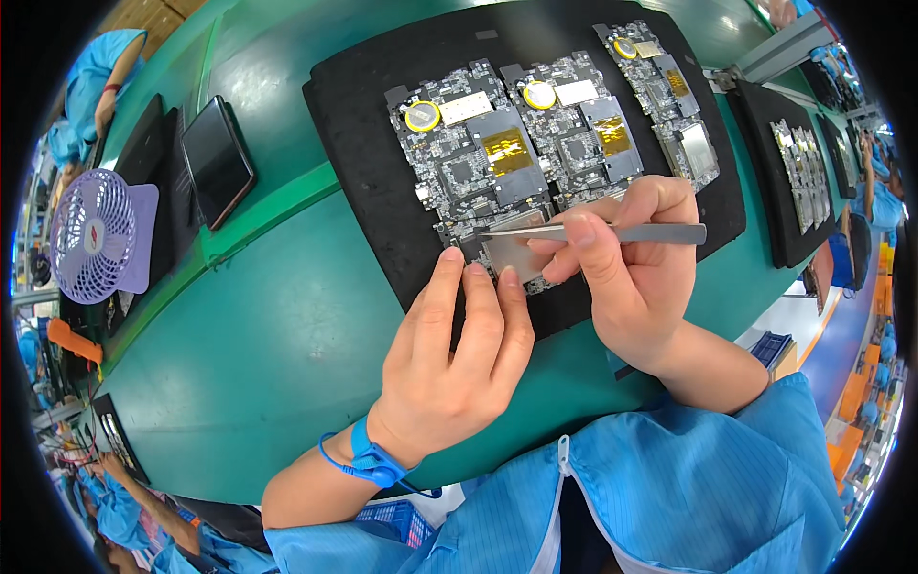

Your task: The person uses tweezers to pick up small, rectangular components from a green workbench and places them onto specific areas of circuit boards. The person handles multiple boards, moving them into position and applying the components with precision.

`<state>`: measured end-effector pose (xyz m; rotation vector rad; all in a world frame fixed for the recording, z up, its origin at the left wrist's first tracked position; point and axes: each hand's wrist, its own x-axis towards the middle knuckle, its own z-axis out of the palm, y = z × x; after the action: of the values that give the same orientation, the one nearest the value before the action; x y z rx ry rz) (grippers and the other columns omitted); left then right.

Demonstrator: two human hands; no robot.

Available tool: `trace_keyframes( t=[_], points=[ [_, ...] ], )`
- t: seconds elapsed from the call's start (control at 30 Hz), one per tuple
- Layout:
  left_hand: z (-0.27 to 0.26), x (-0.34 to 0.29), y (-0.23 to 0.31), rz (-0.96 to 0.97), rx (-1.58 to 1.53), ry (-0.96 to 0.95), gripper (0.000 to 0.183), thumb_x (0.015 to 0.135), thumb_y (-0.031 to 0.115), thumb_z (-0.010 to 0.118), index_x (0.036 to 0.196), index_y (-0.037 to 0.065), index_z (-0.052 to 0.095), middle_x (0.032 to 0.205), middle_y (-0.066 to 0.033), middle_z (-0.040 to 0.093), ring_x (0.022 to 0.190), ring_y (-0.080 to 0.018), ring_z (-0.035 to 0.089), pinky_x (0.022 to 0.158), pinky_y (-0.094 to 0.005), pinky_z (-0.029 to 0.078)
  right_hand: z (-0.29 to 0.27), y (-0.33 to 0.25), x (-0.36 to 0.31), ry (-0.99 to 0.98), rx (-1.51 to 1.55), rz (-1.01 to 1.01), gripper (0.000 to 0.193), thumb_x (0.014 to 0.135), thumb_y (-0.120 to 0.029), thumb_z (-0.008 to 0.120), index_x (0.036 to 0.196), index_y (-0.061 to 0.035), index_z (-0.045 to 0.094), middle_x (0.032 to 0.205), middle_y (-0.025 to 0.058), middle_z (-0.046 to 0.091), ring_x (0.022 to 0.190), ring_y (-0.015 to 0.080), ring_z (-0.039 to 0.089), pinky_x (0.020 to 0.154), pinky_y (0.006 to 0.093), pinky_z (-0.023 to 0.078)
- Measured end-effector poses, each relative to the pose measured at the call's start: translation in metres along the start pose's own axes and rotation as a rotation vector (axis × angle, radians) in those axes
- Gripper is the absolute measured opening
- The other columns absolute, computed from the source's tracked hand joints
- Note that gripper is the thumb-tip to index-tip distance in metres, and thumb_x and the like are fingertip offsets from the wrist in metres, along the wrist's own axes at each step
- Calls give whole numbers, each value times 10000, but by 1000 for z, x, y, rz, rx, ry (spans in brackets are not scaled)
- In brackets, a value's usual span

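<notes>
Near the front edge of the green worktop, a black, round-cornered foam pad carries three dark circuit boards in a row, probably because the soft surface cushions them. The left circuit board, with a yellow-rimmed coin cell and gold film, is the one under both hands, towards the pad's front left corner. The left hand is loosely spread, gripping nothing; its fingertips rest along the board's near end, seemingly to steady it. A blue wrist strap circles that wrist, presumably against static. The right hand is closed in a pinch on slim grey metal tweezers, held low and almost flat, likely for fine control; whether their points touch the board cannot be told. The middle circuit board lies just beside it, and the right circuit board stands nearer the pad's right edge.
</notes>
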<state>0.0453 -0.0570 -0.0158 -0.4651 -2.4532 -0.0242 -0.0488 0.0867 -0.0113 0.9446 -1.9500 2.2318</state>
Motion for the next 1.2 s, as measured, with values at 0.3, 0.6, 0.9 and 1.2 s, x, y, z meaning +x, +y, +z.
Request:
trace_keyframes(
  t=[0.3,0.6,0.9,1.2],
  points=[
    [-1,2,0,9,8,35,166,731,55,665,888,5,672,900,-140,600,924,-327,609,650,-317,541,-4,-2,-5,-61,-198,-140,249,859,21,596,951,1,366,749,116,605,583,94,606,501,189,496],
    [-31,16,-12,-176,-376,-130,365,662,58,714,1001,-14,599,1121,-197,545,1014,-361,537,840,-408,478,-93,-55,8,364,204,66,128,942,-104,468,1044,-40,426,612,112,570,402,83,431,363,192,333],
    [-43,15,-2,-330,-348,-107,323,712,40,709,989,-5,550,1135,-197,570,985,-335,566,855,-405,459,-218,-66,3,412,-227,255,278,902,-150,413,1093,15,530,644,45,538,495,43,397,452,179,286],
    [-56,3,-7,-1225,-808,-328,521,854,189,645,1255,-63,428,935,-64,566,723,-129,569,617,-250,469,-210,-17,40,-23,-624,584,349,862,-210,449,1084,7,609,807,100,635,698,177,581,622,315,470]
  ],
)
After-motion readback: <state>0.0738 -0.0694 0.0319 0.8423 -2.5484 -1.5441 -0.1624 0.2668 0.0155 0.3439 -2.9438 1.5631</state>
